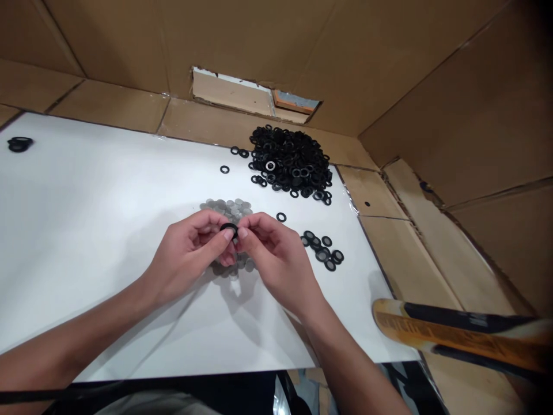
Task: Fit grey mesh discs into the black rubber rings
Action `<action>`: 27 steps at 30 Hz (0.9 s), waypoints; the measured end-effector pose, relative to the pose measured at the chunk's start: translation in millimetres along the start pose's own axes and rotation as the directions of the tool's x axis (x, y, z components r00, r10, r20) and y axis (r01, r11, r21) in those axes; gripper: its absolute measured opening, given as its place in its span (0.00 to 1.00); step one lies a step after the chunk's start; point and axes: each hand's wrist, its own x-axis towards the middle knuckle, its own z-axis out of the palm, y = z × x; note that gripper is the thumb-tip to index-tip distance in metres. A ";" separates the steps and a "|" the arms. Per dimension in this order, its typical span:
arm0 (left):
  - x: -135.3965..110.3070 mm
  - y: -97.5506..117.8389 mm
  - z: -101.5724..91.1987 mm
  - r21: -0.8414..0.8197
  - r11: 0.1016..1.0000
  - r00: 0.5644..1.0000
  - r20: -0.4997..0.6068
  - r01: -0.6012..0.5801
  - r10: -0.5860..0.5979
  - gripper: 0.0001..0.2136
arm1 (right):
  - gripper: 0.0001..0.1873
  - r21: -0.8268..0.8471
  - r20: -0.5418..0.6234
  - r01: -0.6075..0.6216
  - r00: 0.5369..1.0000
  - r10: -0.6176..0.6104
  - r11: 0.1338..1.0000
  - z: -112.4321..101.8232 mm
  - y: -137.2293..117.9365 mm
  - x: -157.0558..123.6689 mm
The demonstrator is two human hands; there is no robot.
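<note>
Two bare hands are brought together over the middle of the white work surface (108,230), and one black ring (228,227) is held between them. By the left hand (185,248) the ring is gripped at its left side, thumb laid over the near face, so that it is presumably steadied there. By the right hand (280,259) the right edge is pinched between thumb and forefinger, a hold apparently suited to fine handling of so small a piece. Whether the ring's centre is filled cannot be told, as it is partly covered by the left thumb.

Grey discs (222,206) are spread directly beneath the hands, probably so that they can be reached easily. A large heap of black rings (298,155) is set at the far right, seemingly as a stock out of the way, with a loose ring (281,217) lying between heap and right hand. Just right of that hand, rings with grey centres (322,254) are gathered, apparently to be kept apart from the heap. An amber bottle (432,328) is seen at the near right.
</note>
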 end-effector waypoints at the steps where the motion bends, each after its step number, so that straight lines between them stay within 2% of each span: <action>1: -0.4 0.4 0.1 0.002 1.000 1.000 -0.001 0.003 -0.003 0.05 | 0.07 -0.008 -0.004 0.007 1.000 -0.007 1.000 -0.3 0.3 0.0; 9: -0.6 4.0 0.2 0.003 1.000 1.000 -0.016 -0.007 0.007 0.04 | 0.07 0.046 0.007 0.037 0.999 -0.038 0.998 5.3 7.1 -2.0; 17: -4.7 5.4 3.3 -0.048 0.999 1.000 0.001 0.005 -0.005 0.06 | 0.07 0.145 -0.045 -0.006 0.999 0.012 0.989 11.6 7.9 -6.4; 27: -4.0 5.0 1.4 -0.014 1.000 0.999 -0.038 -0.021 0.020 0.06 | 0.07 0.102 -0.033 0.017 0.999 -0.014 0.995 11.7 5.1 -4.8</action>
